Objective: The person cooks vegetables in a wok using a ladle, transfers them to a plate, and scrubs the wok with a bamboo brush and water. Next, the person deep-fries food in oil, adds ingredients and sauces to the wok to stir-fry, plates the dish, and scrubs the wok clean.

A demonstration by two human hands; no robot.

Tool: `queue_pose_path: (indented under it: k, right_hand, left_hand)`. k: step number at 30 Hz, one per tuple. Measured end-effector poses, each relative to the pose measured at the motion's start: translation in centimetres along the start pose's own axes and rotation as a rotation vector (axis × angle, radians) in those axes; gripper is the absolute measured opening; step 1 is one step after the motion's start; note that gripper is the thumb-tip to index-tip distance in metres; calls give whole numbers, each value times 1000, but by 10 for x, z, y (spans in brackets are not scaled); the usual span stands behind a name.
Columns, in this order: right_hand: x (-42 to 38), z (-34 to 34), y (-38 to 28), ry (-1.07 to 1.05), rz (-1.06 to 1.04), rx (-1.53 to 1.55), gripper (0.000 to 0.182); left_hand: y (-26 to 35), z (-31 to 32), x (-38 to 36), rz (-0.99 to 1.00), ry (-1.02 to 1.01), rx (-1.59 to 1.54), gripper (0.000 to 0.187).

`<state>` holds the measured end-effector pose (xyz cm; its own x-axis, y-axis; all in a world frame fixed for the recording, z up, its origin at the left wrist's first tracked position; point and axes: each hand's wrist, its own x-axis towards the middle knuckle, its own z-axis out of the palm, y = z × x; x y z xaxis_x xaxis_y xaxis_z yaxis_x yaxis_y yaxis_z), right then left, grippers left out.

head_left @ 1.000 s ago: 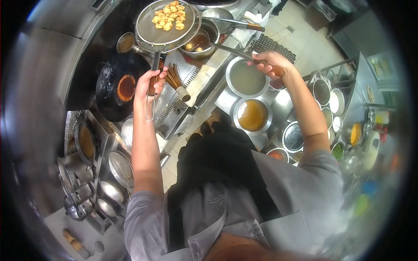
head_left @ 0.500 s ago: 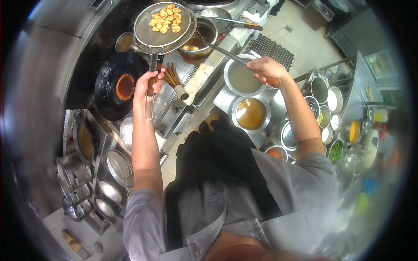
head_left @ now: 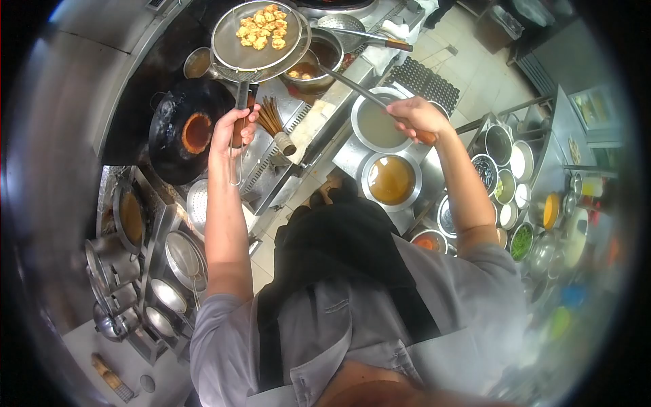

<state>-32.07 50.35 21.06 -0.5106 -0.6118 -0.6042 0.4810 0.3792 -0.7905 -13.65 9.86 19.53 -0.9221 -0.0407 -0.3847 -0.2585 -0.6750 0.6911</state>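
My left hand (head_left: 232, 130) is closed around the handles of a fine-mesh strainer (head_left: 230, 47) and a second one just beneath it. Golden fried pieces (head_left: 261, 28) lie together on the upper mesh. My right hand (head_left: 417, 117) grips the wooden end of a long-handled ladle (head_left: 354, 85). The ladle's shaft slants down to the left into a metal pot (head_left: 320, 87), where a few more golden pieces show in dark liquid. The strainers partly overlap the pot's left side, and the ladle's bowl is hard to make out.
A black wok (head_left: 166, 139) with a reddish-brown centre sits left of my left hand. A bamboo brush (head_left: 274, 122) stands between my arms. Below my right hand are a bowl of cloudy liquid (head_left: 380, 129) and a bowl of amber liquid (head_left: 391, 180). Ingredient containers (head_left: 505, 186) line the right.
The view has shifted slightly. Both hands keep their grips, the strainers stay over the pot's left side, and the fried pieces lie much as before.
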Motion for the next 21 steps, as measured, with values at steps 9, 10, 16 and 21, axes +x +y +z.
queue_pose_path:
  k: [9, 10, 16, 21]
  right_hand:
    - [-2, -2, 8, -39, 11, 100, 25]
    - [-2, -3, 8, -52, 11, 148, 27]
    - [9, -10, 20, -127, 34, 405, 33]
    - [10, -7, 22, -106, -22, 381, 32]
  left_hand:
    - [0, -5, 4, -21, 8, -29, 32]
    - [0, -5, 5, -21, 6, -27, 32]
    - [-2, -5, 7, -3, -4, -32, 32]
    - [-4, -8, 9, 13, -18, -31, 32]
